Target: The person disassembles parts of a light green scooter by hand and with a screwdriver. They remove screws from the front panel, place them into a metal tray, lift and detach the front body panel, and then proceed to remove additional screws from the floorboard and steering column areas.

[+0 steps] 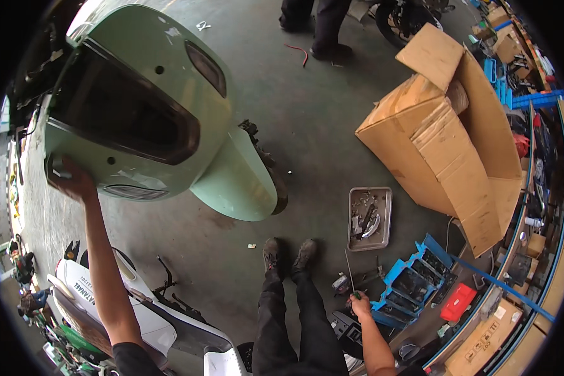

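Right hand [359, 304] is closed round the green handle of what looks like a screwdriver [350, 272], shaft pointing ahead, tip appearing beside the near corner of a metal tray [389, 219]. Away to its left, the left hand [73, 180] is curled at the side edge of the green scooter [213, 128]; whether it grips or merely steadies there, I can't tell.

So this looks like a tool-in-hand stage of work on the scooter's front panels, tool well apart from them. Next move, I'd judge, calls for swinging the right hand left and forward, tip led carefully past the paintwork.

Now the room: hard by the right hand sits a blue rack [413, 282], a red case [459, 302] just beyond; ahead and right, a cardboard box [395, 150] crowds in. Between box and scooter runs open floor [313, 125]. The left forearm passes above a white scooter [156, 326], little slack there.
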### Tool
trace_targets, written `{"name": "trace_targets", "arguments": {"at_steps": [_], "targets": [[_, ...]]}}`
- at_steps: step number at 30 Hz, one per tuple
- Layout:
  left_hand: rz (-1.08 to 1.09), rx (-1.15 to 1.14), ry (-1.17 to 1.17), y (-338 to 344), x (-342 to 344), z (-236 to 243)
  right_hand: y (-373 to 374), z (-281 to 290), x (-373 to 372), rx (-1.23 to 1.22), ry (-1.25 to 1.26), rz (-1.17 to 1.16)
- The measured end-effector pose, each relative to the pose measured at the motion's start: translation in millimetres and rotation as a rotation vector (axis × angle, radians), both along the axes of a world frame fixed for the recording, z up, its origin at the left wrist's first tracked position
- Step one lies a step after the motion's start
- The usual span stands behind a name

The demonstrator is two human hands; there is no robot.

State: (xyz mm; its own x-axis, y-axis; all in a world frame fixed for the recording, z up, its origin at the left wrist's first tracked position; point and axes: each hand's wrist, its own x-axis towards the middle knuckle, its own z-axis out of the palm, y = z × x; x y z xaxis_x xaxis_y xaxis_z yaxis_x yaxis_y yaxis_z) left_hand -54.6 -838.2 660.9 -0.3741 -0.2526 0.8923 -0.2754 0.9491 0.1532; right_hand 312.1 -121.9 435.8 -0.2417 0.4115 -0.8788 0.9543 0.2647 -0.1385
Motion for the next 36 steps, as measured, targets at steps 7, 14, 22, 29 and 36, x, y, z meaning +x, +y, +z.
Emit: {"name": "trace_targets", "arguments": {"at_steps": [7,14,22,29,36], "targets": [[-0.217,1.613,-0.495,244,182,-260,83,-104,53,0.045,0.183,-0.304],[-0.124,2.315,-0.227,301,132,-262,15,-47,17,-0.025,0.010,-0.122],[-0.107,2.271,-0.416,389,62,-246,36,-65,29,0.025,0.018,0.068],[-0.127,1.806,-0.374,340,74,-249,36,-83,-42,0.017,-0.010,0.048],[-0.041,0.950,0.063,164,81,-86,53,-150,-127,0.395,-0.291,0.453]]}}
